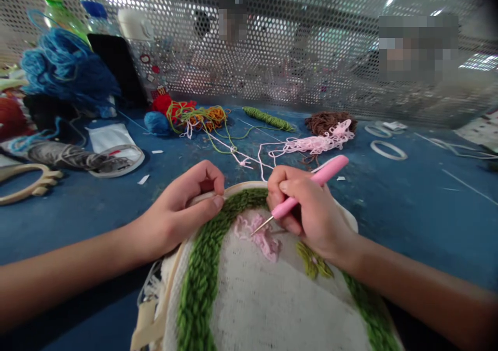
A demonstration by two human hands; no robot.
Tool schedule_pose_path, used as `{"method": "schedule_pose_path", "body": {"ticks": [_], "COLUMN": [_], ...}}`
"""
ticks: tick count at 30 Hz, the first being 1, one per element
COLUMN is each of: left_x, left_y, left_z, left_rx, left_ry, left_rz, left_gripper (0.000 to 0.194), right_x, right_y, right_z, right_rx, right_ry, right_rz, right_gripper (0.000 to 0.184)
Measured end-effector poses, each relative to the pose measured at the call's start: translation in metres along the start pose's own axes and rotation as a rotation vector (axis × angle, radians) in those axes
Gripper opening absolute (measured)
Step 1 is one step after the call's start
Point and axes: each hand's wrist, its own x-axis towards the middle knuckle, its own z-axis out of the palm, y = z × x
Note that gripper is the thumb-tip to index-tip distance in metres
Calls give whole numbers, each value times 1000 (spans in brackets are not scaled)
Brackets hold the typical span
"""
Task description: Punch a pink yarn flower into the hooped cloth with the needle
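My left hand is closed on the upper left rim of a wooden embroidery hoop, thumb on top. In my right hand is a pink-handled punch needle, held like a pen and slanting down to the left. Its metal tip meets a patch of loopy pale pink yarn on the off-white cloth. A thick green stitched band follows the hoop's edge. Beside my right hand's underside sits a yellow-green stitched flower. The hoop's near edge is out of view.
Pink yarn trails across the blue table toward the hoop, by brown yarn. Behind lie a green skein and tangled orange yarn. Blue yarn, a black phone and bottles stand left. A perforated metal screen closes the back.
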Motion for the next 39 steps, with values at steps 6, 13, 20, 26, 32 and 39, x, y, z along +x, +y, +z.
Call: {"method": "schedule_pose_path", "body": {"ticks": [6,13,20,26,32,39], "left_x": [0,-1,1,1,1,-1], "left_y": [-1,0,1,1,2,3], "left_z": [-1,-1,-1,-1,1,1], "left_rx": [14,65,39,23,24,-28], "left_ry": [1,-14,-14,-15,-13,21], "left_rz": [-2,14,-23,-29,-12,-22], "left_gripper": [9,10,11,9,8,10], "right_x": [-2,-7,1,2,-5,-3], "right_y": [-2,-8,0,2,-5,-4], "right_z": [3,12,-1,-1,11,7], "right_rx": [-53,-375,46,78,-334,-145], "right_ry": [13,-314,1,26,-162,-160], "right_rz": [-54,-13,-8,-2,-35,93], "right_gripper": [21,14,20,19,17,20]}}
